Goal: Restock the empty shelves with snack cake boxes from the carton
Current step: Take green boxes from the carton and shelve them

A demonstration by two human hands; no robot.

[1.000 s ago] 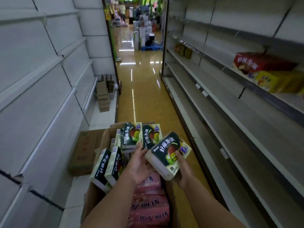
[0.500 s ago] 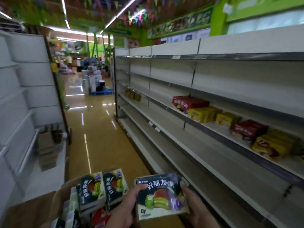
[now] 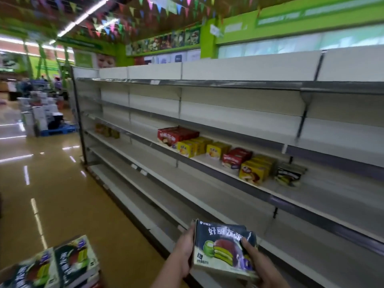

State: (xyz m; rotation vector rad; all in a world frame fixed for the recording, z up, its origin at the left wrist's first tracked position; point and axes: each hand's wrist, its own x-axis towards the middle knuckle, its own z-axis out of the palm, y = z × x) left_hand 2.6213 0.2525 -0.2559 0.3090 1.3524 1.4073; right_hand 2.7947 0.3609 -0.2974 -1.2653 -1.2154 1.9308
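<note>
The box (image 3: 223, 249) you hold is dark navy with white lettering and a green and brown cake picture. On the pale grey shelf (image 3: 311, 196) above it sit red boxes (image 3: 176, 135) and yellow boxes (image 3: 192, 147). The floor (image 3: 62, 194) is glossy tan.

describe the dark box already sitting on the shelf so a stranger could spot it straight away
Find the long shelf carrying the row of red and yellow boxes. Follow that row to its right end, past the last yellow box. The dark box beside it is the only black-and-green one there.
</note>
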